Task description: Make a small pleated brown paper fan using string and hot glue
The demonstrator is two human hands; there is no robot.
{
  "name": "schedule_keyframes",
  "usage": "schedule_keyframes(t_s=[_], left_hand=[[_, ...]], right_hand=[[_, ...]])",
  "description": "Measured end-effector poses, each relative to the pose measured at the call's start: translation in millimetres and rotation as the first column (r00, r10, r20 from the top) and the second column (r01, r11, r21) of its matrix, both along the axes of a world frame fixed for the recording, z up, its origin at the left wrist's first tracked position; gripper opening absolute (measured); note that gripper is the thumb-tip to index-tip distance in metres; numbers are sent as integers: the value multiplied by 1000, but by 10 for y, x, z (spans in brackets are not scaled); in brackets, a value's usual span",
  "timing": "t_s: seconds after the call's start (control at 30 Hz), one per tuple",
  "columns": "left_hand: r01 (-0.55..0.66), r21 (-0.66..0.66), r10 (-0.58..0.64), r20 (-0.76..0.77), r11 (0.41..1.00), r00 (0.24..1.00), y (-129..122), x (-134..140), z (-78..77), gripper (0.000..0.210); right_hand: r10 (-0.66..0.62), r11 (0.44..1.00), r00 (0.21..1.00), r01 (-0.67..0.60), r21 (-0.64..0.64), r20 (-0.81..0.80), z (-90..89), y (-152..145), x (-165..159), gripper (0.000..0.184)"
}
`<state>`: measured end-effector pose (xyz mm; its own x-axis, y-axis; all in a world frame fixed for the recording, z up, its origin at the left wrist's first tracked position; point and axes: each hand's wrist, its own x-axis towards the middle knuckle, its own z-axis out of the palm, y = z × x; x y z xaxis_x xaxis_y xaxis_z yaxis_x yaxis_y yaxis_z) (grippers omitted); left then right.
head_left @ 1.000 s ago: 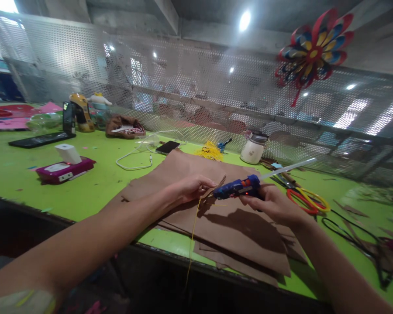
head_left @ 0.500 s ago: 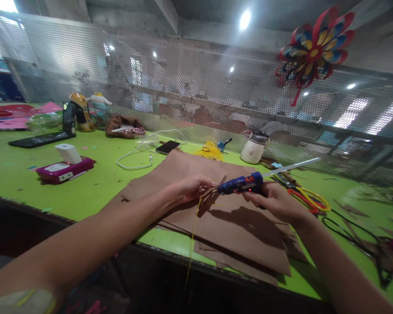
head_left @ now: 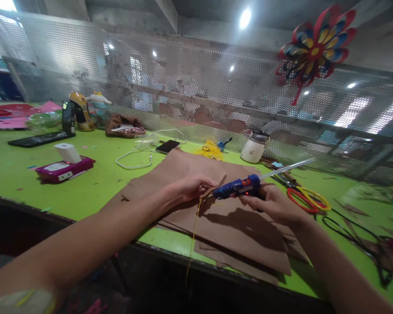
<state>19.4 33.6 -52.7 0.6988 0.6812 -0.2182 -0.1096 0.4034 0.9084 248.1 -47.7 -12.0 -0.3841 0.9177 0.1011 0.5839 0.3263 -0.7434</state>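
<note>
My left hand (head_left: 196, 186) is closed on a small folded piece of brown paper (head_left: 210, 191), held above a stack of brown paper sheets (head_left: 242, 231). From this piece a thin yellow string (head_left: 194, 231) hangs down past the table's front edge. My right hand (head_left: 273, 203) is wrapped round the grip of a blue hot glue gun (head_left: 237, 187). Its nozzle points left, right at the brown piece; whether they touch I cannot tell. A clear glue stick (head_left: 288, 167) juts out of the gun's back end, and a small red light glows on its side.
Scissors with red and yellow handles (head_left: 309, 199) lie right of the paper, near black cables (head_left: 353, 235). Behind stand a white jar (head_left: 253, 147) and yellow shredded strands (head_left: 209, 150). A phone (head_left: 168, 146), a white cable (head_left: 131, 165) and a purple power strip (head_left: 65, 169) are leftward.
My right hand has moved the glue gun slightly left and down, closer to the brown piece. My left hand stays almost in place.
</note>
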Motion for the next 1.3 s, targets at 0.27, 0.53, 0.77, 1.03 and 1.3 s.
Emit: schedule_keyframes(t_s=[0.27,0.53,0.77,1.03,1.3], left_hand=[[14,7,-14,-10,1000,1000,-24,2,37,17],[0,32,1,-11,1000,1000,-7,-2,25,14],[2,28,-2,1,1000,1000,-24,-7,34,15],[30,-17,-29,17,999,999,4,-5,24,16],[-16,25,15,45,1000,999,-19,-12,25,13]], right_hand=[[-2,999,999,3,36,-46,-15,-30,-46,32],[-34,999,999,34,16,-37,-5,9,24,37],[6,1000,999,-5,6,-44,-24,-3,-30,35],[52,997,992,-58,-45,-117,22,-12,44,40],[-117,983,959,149,111,-257,-14,210,351,36]])
